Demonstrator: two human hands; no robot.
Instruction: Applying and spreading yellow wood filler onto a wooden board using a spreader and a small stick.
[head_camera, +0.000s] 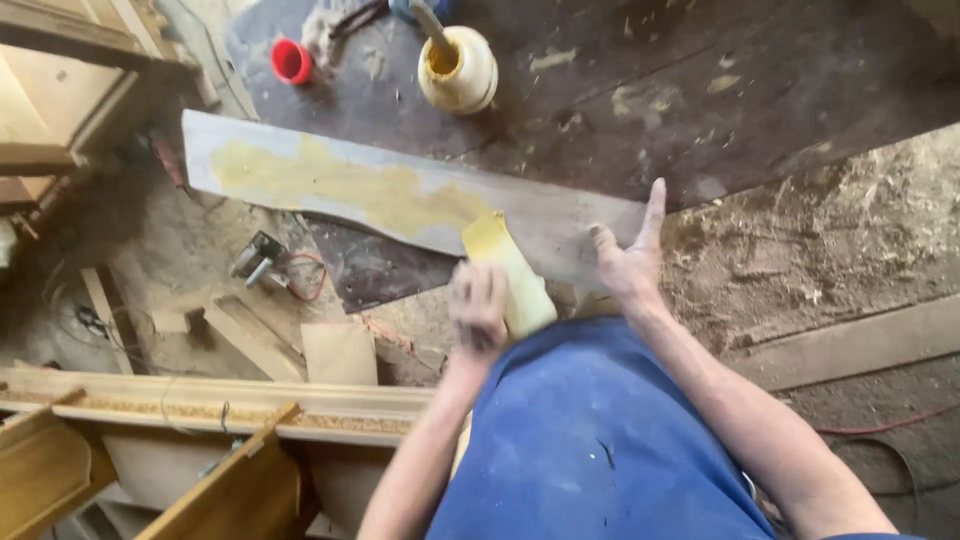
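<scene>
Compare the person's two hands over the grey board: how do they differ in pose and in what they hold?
The left hand grips a yellow-smeared spreader; the right hand holds nothing. The left hand is curled and blurred; the right hand lies flat, fingers spread, on the grey board. Both are bare and at the board's near end.
</scene>
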